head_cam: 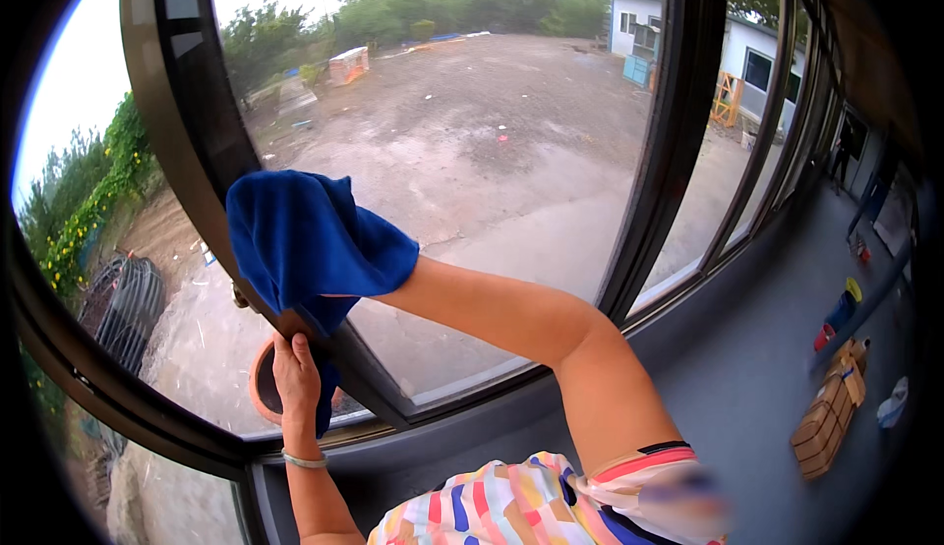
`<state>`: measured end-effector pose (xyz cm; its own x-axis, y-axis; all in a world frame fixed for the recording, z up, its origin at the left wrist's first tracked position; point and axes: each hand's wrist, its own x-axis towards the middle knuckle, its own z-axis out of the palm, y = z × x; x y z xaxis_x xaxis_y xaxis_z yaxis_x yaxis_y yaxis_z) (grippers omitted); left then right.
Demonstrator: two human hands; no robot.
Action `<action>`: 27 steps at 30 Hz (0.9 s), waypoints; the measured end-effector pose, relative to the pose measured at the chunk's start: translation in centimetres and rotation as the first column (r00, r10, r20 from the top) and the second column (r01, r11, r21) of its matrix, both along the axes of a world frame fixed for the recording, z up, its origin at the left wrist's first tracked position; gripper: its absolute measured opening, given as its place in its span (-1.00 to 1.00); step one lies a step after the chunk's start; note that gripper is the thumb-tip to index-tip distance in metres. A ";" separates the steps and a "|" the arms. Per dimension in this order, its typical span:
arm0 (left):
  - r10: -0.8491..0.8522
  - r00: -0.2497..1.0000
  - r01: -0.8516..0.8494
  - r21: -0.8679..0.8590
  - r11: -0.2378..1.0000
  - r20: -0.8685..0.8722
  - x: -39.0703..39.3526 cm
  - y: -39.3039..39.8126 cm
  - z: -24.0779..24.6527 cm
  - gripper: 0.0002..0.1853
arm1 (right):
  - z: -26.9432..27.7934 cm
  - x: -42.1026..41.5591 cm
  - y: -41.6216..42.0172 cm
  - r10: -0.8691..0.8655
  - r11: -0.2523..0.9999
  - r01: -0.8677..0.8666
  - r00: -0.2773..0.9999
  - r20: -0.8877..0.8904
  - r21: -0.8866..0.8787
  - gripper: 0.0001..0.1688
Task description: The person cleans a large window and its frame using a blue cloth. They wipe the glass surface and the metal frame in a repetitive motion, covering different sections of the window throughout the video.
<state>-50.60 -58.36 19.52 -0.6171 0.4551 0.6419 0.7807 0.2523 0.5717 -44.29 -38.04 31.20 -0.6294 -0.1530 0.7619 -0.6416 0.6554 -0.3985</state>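
A blue cloth [310,243] drapes over my right hand [394,291], hiding its fingers. That hand, with the arm stretched across the glass, holds the cloth against the dark stile of a window sash [203,110]. Lower down, my left hand [297,375] is at the edge of the same stile, thumb pointing up and a light bangle on the wrist. Blue fabric hangs just beside the left palm; whether it is a second cloth or part of the first is hidden. What the left fingers grip cannot be seen.
Below the window runs a grey sill [479,412]. Outside stand a terracotta pot [263,383] and coiled black hose [133,316] near a yard. On the grey floor at right lie a strapped cardboard box [822,427], a plastic bag [892,403] and a blue bucket [841,311].
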 end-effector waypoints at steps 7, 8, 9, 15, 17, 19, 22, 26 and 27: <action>0.026 1.000 -0.027 -0.036 0.999 -0.007 -1.0 -0.7 -1.0 -0.48 | 1.0 8.4 5.8 -0.568 0.552 0.709 0.705 -0.426 0.439 -0.17; 0.008 1.000 -0.008 -0.028 1.000 0.010 -1.0 -0.7 -1.1 -0.48 | 1.5 10.1 7.1 -0.524 0.493 0.788 0.608 -0.597 0.370 -0.16; 0.036 0.999 -0.034 -0.063 0.997 0.027 -0.5 -0.3 -0.6 -0.47 | 2.3 11.5 9.3 -0.566 0.530 0.777 0.623 -0.541 0.339 -0.16; 0.027 0.999 -0.028 0.024 0.999 0.041 -0.3 1.3 -0.9 -0.41 | 13.2 25.7 19.2 -0.717 0.263 0.954 0.293 -0.632 0.143 -0.23; 0.059 0.997 -0.060 0.023 0.998 0.048 -0.5 0.8 -1.5 -0.42 | 15.4 27.5 22.7 -0.667 0.161 0.985 0.149 -0.730 0.054 -0.28; 0.060 0.995 -0.059 -0.022 0.998 0.073 -1.5 0.0 -2.5 -0.43 | 15.9 28.3 24.9 -0.625 0.087 0.996 0.036 -0.780 -0.024 -0.32; 0.120 0.986 -0.119 -0.022 0.993 0.117 -2.4 -0.2 -3.1 -0.35 | 12.8 27.6 25.7 -0.598 0.085 0.989 -0.046 -0.801 -0.119 -0.39; 0.168 0.979 -0.166 -0.025 0.986 0.117 -2.1 0.4 -3.0 -0.29 | 4.5 26.8 24.9 -0.607 0.103 0.975 -0.096 -0.789 -0.197 -0.47; 0.160 0.980 -0.158 -0.028 0.987 0.115 -2.4 0.4 -3.1 -0.28 | 1.9 26.6 25.2 -0.618 0.109 0.972 -0.098 -0.780 -0.209 -0.49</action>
<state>-53.02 -58.00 16.41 -0.7525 0.3563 0.5539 0.6582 0.3797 0.6500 -17.66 -12.88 33.15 0.0768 -0.2214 0.9721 0.6145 0.7783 0.1287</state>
